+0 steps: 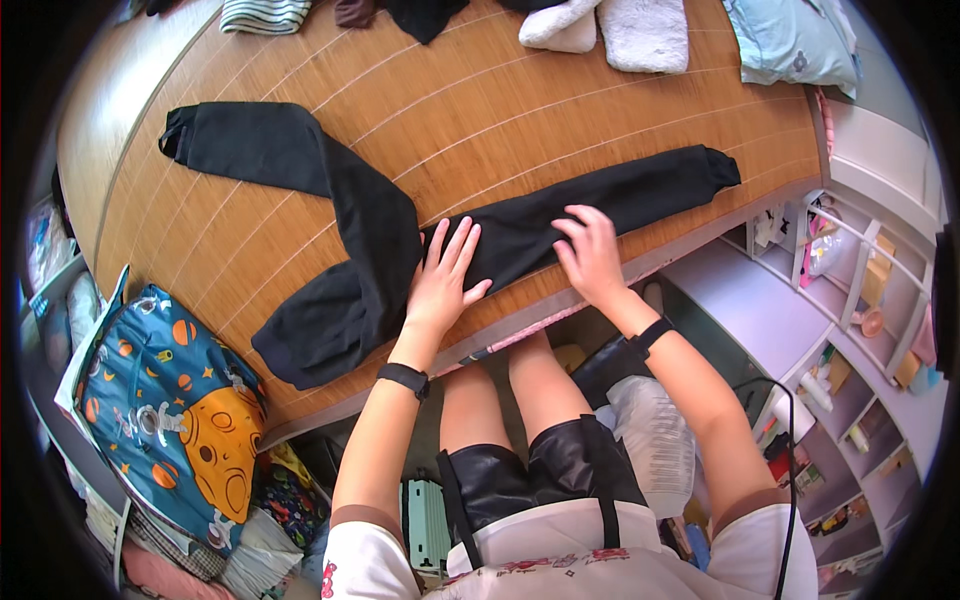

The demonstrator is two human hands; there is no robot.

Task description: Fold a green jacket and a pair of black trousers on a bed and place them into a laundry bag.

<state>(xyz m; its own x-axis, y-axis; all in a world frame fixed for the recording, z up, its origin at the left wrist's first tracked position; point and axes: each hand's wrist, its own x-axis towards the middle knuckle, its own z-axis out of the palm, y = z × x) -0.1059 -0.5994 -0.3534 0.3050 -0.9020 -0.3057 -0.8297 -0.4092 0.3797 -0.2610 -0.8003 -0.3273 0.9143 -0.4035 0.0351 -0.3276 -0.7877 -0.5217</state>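
A pair of black trousers (375, 232) lies on the mat, apparently with its broad waist part folded at the lower left. One leg (255, 142) bends up to the far left and ends in a narrow strap loop. The other leg (637, 187) stretches out flat to the right, ending in a gathered cuff. My left hand (442, 285) presses flat on the cloth near where the legs meet, fingers spread. Over the near edge of the right-hand leg is my right hand (589, 251), fingers curved and apart; whether its fingertips touch the cloth is hard to tell.
The bamboo mat (480, 112) has a near edge just before my legs. Along its far side lie a striped cloth (265, 15), white fluffy items (645, 37) and a light blue pillow (795, 41). A space-print storage bag (172, 405) stands left; lilac shelves (847, 405) stand right.
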